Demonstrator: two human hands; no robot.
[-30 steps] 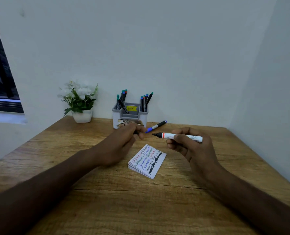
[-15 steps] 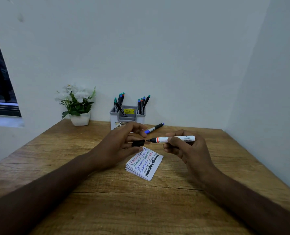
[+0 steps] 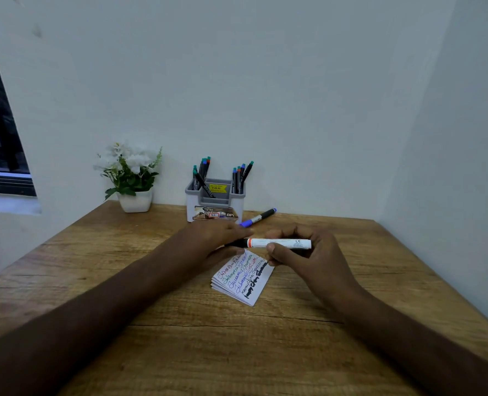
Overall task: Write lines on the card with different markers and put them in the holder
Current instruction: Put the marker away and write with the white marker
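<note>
White-barrelled marker (image 3: 280, 243) pinched in the right hand (image 3: 308, 252) meets the cap gripped by the left hand (image 3: 222, 238) above the written card (image 3: 244, 277), where a skewed push could smear ink; the holder (image 3: 214, 202) waits behind.

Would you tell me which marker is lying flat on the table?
The blue-capped marker right of the holder; the others stand in the holder, and the white one is held in the hands.

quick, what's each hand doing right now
Left hand: fingers pinch the black cap on the tip end of the white marker.
Right hand: holds the white marker's barrel.
</note>
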